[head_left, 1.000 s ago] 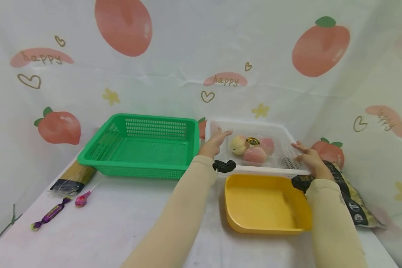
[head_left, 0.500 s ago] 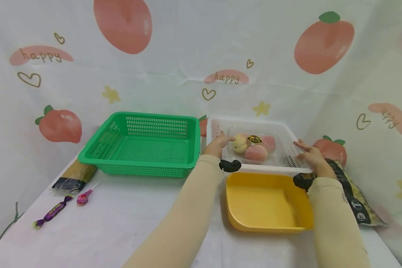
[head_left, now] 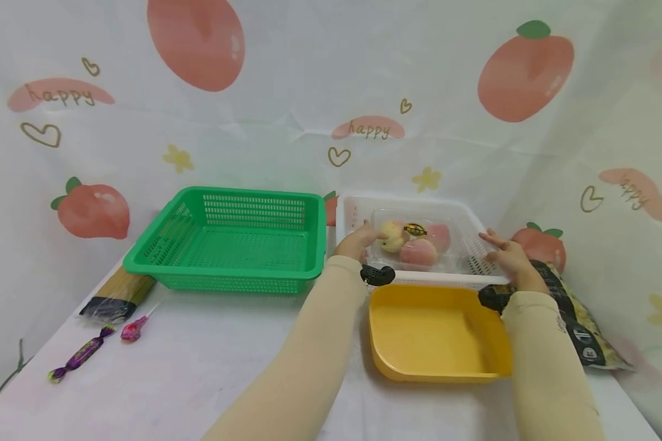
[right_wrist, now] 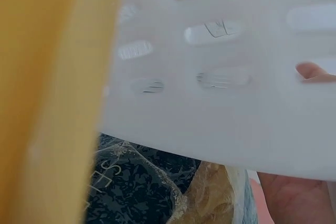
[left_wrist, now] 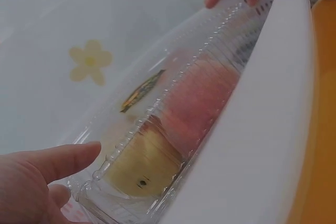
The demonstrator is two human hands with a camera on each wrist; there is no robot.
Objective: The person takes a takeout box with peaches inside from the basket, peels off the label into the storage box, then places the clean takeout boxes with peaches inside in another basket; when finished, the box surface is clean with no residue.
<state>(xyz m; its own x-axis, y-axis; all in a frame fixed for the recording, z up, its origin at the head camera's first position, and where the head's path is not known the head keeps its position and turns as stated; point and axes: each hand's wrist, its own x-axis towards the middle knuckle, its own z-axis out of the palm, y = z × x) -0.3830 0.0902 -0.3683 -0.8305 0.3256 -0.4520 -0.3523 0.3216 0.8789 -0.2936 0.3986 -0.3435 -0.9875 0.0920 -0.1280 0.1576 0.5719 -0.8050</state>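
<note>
A clear lidded plastic box (head_left: 415, 230) with peaches (head_left: 418, 252) inside lies in the white perforated basket (head_left: 430, 277). At the box's left end is my left hand (head_left: 357, 241). In the left wrist view its thumb (left_wrist: 79, 158) extends straight over the box corner, with a fingertip lower down; whether they touch it I cannot tell. My right hand (head_left: 510, 258) holds the basket's right side. The right wrist view shows a fingertip (right_wrist: 311, 71) through a slot and more of that hand below the rim.
A yellow basin (head_left: 438, 343) stands in front of the white basket. To the left is a green basket (head_left: 226, 271). A noodle pack (head_left: 116, 297), a lollipop (head_left: 133, 329) and a purple candy (head_left: 83, 355) lie at far left. A black-and-yellow bag (head_left: 587, 340) is at right.
My left hand has moved right, from over the white basket's left side to the left end of the clear box. My right hand stays at the basket's right side.
</note>
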